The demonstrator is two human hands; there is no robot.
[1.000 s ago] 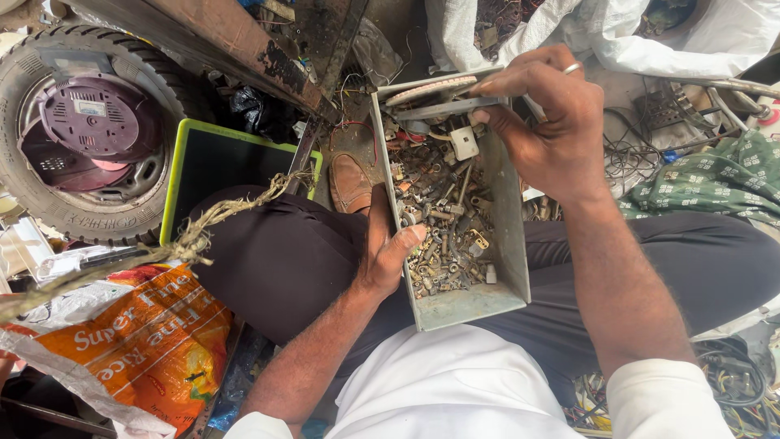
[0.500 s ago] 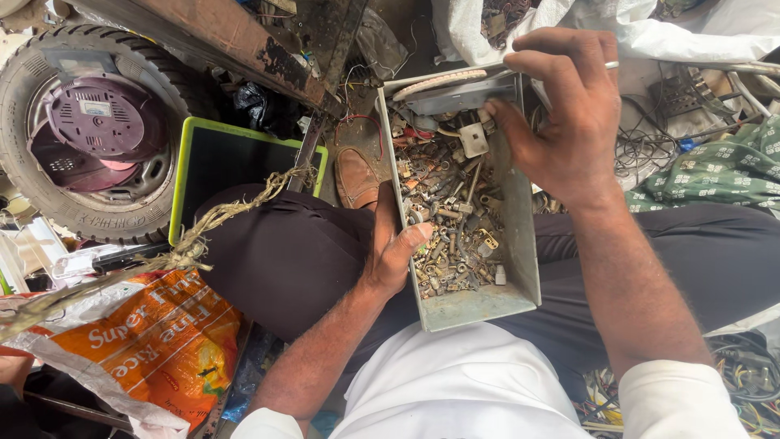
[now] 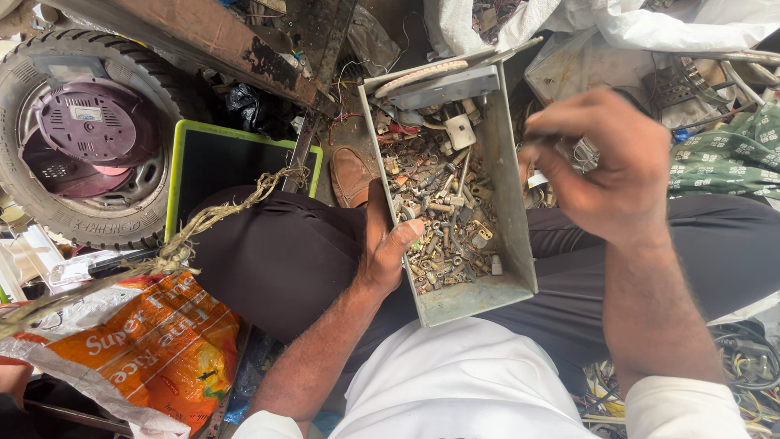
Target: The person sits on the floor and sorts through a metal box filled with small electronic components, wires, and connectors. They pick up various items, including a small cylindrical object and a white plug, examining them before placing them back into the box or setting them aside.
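- My left hand [image 3: 388, 244] grips the left wall of the grey metal box [image 3: 512, 195], thumb hooked over the rim, fingers clamped on that wall.
- The box rests on my lap, full of rusty bolts and fittings [image 3: 439, 219].
- My right hand [image 3: 605, 162] hovers just off the box's right wall, fingers curled together; I cannot tell whether they pinch anything.
- A tyre [image 3: 49, 138] lies well apart, beyond my left knee.

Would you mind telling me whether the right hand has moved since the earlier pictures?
Yes. The right hand was over the far end of the metal tray of small parts; it now sits off the tray's right wall, above the lap.
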